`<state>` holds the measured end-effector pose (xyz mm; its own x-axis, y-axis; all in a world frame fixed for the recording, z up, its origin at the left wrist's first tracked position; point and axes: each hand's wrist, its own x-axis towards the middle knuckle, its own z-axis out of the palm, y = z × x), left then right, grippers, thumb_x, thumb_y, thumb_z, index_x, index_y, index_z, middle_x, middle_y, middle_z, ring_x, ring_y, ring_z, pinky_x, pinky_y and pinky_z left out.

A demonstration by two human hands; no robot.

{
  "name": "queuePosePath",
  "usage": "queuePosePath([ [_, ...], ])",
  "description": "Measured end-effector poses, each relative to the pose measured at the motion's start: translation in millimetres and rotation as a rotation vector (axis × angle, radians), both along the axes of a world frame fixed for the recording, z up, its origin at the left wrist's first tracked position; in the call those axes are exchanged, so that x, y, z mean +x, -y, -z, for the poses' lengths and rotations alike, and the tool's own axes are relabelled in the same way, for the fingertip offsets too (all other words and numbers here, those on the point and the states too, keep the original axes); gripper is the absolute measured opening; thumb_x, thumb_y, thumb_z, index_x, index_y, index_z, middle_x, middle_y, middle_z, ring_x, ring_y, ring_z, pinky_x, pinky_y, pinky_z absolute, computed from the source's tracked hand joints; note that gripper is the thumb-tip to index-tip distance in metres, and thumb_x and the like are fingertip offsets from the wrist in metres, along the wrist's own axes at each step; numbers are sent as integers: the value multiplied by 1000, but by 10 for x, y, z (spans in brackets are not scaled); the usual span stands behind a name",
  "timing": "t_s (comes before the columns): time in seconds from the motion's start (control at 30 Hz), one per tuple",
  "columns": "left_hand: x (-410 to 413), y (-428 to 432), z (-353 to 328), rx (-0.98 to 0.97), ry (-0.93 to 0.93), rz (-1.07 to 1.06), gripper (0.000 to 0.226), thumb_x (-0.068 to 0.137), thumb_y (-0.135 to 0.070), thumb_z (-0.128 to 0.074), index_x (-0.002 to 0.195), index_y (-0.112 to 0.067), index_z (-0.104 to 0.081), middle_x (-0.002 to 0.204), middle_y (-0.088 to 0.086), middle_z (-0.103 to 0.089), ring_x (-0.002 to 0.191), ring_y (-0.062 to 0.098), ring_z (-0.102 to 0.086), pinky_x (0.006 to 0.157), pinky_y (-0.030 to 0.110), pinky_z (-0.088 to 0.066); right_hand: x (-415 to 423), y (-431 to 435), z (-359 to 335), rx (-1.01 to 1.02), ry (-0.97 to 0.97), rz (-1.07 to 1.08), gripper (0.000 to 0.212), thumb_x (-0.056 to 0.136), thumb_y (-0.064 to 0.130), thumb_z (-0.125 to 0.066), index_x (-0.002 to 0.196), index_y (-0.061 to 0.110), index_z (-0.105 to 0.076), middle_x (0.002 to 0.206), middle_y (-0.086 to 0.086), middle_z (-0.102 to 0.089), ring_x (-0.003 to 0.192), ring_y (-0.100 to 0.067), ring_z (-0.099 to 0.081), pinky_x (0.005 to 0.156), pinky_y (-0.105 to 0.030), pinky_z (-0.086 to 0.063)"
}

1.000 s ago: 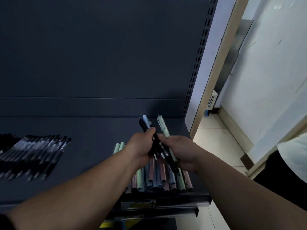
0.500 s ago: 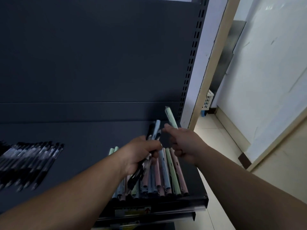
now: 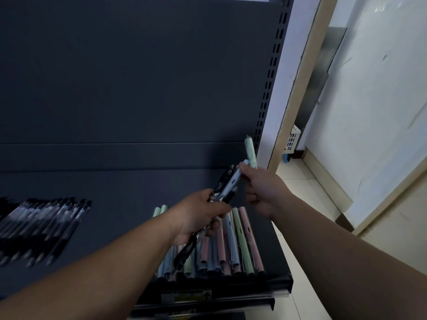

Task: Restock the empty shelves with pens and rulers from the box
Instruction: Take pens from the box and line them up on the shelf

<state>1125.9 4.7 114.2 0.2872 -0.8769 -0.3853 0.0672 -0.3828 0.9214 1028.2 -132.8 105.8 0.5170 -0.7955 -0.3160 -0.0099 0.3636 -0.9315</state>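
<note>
At the frame's centre the left hand (image 3: 201,218) grips a bundle of pens (image 3: 220,192) while the right hand (image 3: 262,192), clamped on a green pen (image 3: 250,152), touches a pale blue pen (image 3: 233,183) in the bundle; next, seemingly, draw it free and lay both beside the pastel row (image 3: 241,239) at lower right.

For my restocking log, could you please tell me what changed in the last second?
The right hand drew the green pen up and right, out of the bundle, and holds it; its fingers now meet the pale blue pen. The left hand still grips the bundle. The pastel pens and black pens on the shelf are unchanged.
</note>
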Motion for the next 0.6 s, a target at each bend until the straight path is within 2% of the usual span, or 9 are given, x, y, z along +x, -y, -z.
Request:
queuePosePath([
  [0.13,77,-56,69,-5,78,15,16,89,-9,-60,105,-7,-58,61,0,-47,48,11,-44,46,24,-36,-47,97,-118,-54,32,196,15,97,29,-58,96,15,-61,89,-8,-51,41,-5,-30,36,-20,-28],
  [0.23,106,-99,90,-13,62,-64,3,91,-7,-58,94,-7,-57,53,-3,-44,42,8,-40,40,18,-33,-138,186,-135,-108,21,339,16,97,32,-58,90,18,-60,91,-10,-52,45,-8,-32,40,-23,-29],
  [0.27,123,-95,97,-29,32,-126,6,91,-9,-60,88,-10,-55,53,-4,-43,40,7,-38,38,16,-32,-155,179,-127,-113,11,347,15,96,32,-59,90,18,-59,91,-10,-52,46,-9,-32,40,-23,-30],
  [0.4,179,-10,84,-126,-71,-334,17,90,-19,-66,85,-12,-52,56,-4,-43,41,7,-36,36,17,-32,-144,19,-77,-48,18,222,15,96,31,-59,96,16,-61,94,-11,-53,44,-6,-31,39,-21,-29],
  [0.5,146,34,45,-112,-59,-259,17,90,-22,-66,82,-13,-55,57,-2,-44,40,7,-36,38,18,-32,-98,-102,-64,23,64,128,13,96,28,-58,99,15,-62,95,-11,-61,40,-5,-30,36,-18,-27],
  [0.6,100,-4,29,-9,21,-100,19,90,-28,-67,84,-11,-59,52,-4,-47,41,8,-37,43,21,-34,-93,-143,-32,94,115,100,13,97,27,-58,99,14,-63,94,-10,-61,38,-4,-30,35,-17,-28],
])
